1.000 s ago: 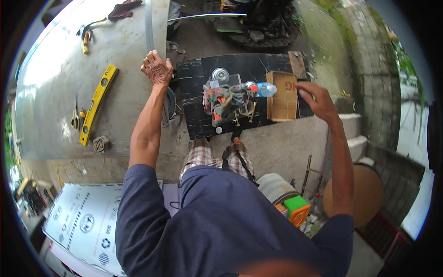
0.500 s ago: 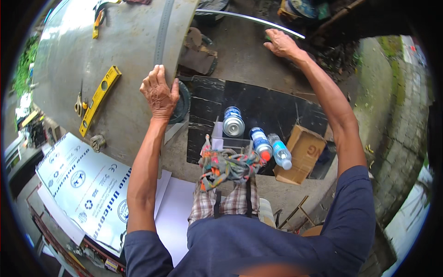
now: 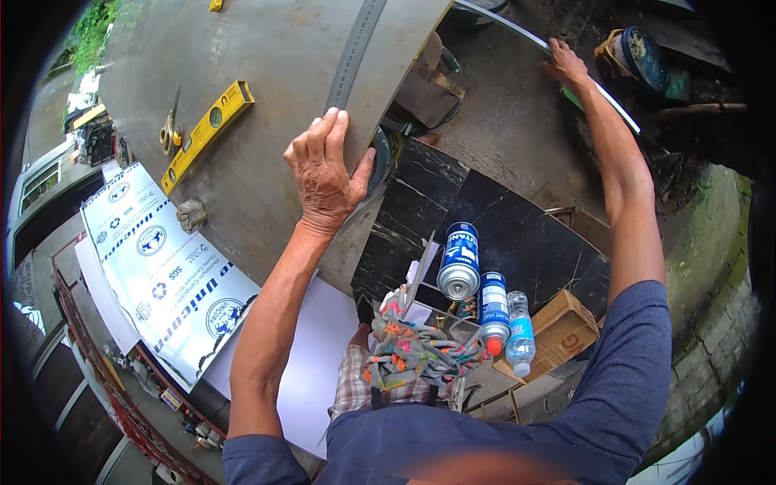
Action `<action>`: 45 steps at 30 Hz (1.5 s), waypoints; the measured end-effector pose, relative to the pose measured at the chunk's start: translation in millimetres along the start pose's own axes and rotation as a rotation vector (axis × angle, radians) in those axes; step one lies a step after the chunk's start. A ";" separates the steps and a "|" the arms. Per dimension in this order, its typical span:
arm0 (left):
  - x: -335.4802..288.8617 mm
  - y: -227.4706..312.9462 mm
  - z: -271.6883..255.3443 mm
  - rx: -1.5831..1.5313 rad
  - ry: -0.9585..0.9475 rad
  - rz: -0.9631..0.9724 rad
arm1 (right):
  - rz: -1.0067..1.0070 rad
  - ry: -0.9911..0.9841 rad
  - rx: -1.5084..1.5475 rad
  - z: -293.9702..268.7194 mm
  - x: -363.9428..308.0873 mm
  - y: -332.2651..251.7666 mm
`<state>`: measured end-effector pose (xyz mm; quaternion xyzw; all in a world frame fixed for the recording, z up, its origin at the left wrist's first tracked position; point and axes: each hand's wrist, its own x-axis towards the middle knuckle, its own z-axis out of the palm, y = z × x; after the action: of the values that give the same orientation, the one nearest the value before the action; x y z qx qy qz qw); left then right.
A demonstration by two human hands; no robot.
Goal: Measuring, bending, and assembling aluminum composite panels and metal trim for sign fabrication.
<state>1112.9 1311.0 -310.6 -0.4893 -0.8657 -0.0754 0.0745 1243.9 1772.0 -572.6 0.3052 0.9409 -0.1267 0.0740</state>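
My left hand (image 3: pixel 327 174) lies palm down on a large grey sheet-topped table (image 3: pixel 275 56), fingers stretched out. Its fingertips touch the near end of a long steel ruler (image 3: pixel 354 55) that runs away from me near the table's right edge. My right hand (image 3: pixel 570 65) reaches far out to the right, fingers curled at a long thin pale strip (image 3: pixel 505 24). The strip passes under the hand, and its end shows beyond my forearm. On the table left of my left hand lie a yellow spirit level (image 3: pixel 208 133) and a pair of scissors (image 3: pixel 170 136).
Before me a black marbled panel (image 3: pixel 517 218) bears two spray-type cans (image 3: pixel 459 263), a plastic bottle (image 3: pixel 520 331) and a cardboard box (image 3: pixel 558 333). A knotted grey cloth (image 3: pixel 420 352) lies close to my lap. Printed white sheets (image 3: pixel 162 275) lie at left; a bucket (image 3: pixel 643 61) stands far right.
The view has shifted, so the table and cans appear further right. My right hand has reached farther out onto the strip. My left hand stays at the ruler's near end.
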 end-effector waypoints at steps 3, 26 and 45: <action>1.1 0.6 -0.2 0.009 -0.002 0.004 | 0.035 -0.189 0.005 3.6 6.4 7.0; -7.2 3.0 3.8 0.053 0.110 0.038 | 0.053 0.016 0.115 -240.8 -369.4 100.5; 86.2 185.4 -15.9 -1.409 -0.749 -1.088 | 0.224 0.087 0.125 -369.4 -713.9 66.1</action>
<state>1228.9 1474.4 -266.9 0.0541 -0.6977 -0.4408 -0.5622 1833.3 1531.8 -77.1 0.4174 0.8936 -0.1629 0.0278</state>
